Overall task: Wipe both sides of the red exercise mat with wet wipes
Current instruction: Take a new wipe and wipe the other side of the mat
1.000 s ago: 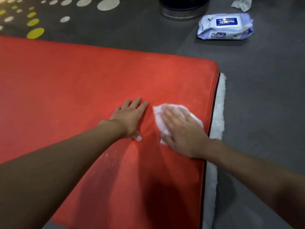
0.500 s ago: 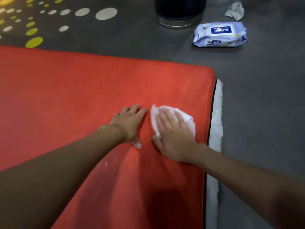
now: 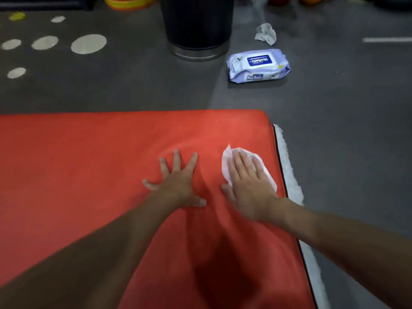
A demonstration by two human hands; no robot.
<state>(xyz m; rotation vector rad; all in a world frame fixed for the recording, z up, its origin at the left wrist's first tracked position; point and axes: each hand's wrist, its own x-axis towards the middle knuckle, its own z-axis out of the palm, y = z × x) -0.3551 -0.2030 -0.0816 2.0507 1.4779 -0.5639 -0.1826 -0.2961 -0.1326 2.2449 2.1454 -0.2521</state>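
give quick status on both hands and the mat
Left hand flat on red mat. Right hand presses wet wipe near the right edge. Nothing blocking.

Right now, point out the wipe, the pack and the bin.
wipe [image 3: 225, 166], head view, bare left edge.
pack [image 3: 259, 63], head view, blue lid.
bin [image 3: 196, 21], head view, dark side wall.

On the red mat [image 3: 89, 175], the left hand [image 3: 178, 186] lies flat with fingers spread. Just right of it, the right hand [image 3: 249, 186] presses a white wipe [image 3: 226, 166] near the mat's right edge. Beyond the mat sit a wipes pack [image 3: 258, 65], a crumpled wipe [image 3: 265, 33] and a dark bin [image 3: 196, 25].
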